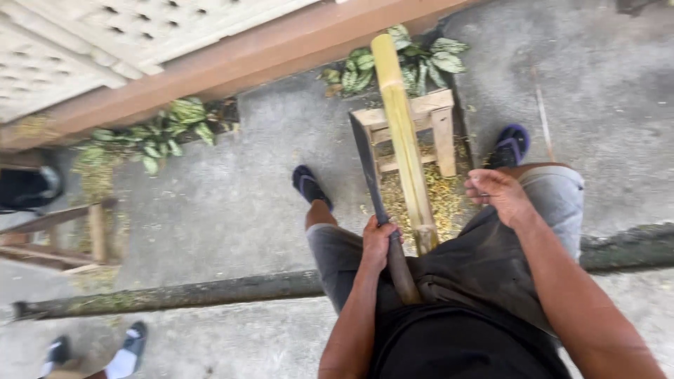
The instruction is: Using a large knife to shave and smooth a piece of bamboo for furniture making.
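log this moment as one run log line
left hand: grips machete handle | right hand: free, on knee | bamboo pole: leaning on wooden stool

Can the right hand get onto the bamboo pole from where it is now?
Probably yes. The right hand hangs empty just beside the bamboo pole, with nothing between them; the left hand grips the machete.
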